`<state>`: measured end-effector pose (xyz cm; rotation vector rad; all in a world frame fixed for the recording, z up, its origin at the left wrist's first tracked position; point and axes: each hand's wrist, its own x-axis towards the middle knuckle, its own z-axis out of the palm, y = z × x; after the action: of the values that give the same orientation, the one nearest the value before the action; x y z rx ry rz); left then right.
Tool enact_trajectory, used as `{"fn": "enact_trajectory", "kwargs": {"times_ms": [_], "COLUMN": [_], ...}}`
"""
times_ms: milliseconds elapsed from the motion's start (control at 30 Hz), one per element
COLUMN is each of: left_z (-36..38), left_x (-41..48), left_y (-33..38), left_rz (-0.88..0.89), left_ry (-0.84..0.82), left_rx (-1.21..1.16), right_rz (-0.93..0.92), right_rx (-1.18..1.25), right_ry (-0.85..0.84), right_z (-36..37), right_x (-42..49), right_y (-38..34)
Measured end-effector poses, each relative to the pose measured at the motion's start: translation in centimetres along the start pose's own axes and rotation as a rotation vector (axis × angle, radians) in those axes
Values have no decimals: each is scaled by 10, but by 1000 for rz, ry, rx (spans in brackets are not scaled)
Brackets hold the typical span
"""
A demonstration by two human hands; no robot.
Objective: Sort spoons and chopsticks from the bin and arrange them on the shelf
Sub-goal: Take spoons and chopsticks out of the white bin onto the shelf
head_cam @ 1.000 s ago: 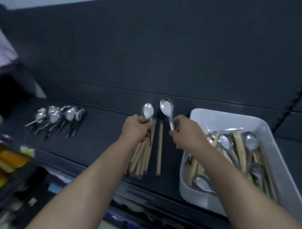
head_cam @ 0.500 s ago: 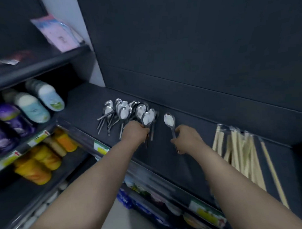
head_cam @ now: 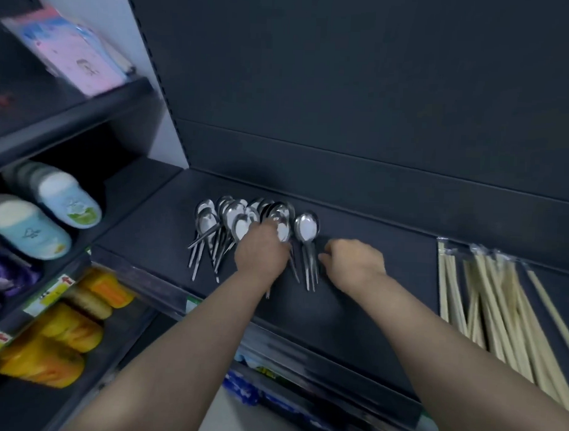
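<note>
Left hand (head_cam: pixel 262 250) seemingly grips a spoon (head_cam: pixel 282 230) (right hand (head_cam: pixel 352 263) loosely curled).

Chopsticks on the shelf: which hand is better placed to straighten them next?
Probably the right. The right hand lies nearer the chopsticks, with only bare shelf between, and appears to hold nothing. The left hand is over the spoons, farther away.

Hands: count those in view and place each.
2. The left hand lies over the spoon pile; the right hand is just right of the rightmost spoon on the shelf.
</note>
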<state>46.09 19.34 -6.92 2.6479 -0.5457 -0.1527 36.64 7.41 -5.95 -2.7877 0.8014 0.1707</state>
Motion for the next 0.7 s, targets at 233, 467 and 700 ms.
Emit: {"fn": "enact_trajectory", "kwargs": {"times_ms": [233, 467, 700], "left_z": [24, 56, 91], "left_x": [-9, -62, -151], "left_y": [80, 198, 331], "left_rz": [344, 594, 786], "left_ry": [-135, -230, -238], "left_rx": [79, 12, -71], "right_rz": [108, 363, 523], "right_rx": [-173, -173, -214], "right_ry": [82, 274, 433], "right_z": [-15, -43, -78], "right_x": [-35, -111, -197], "right_y": [65, 178, 295]}}
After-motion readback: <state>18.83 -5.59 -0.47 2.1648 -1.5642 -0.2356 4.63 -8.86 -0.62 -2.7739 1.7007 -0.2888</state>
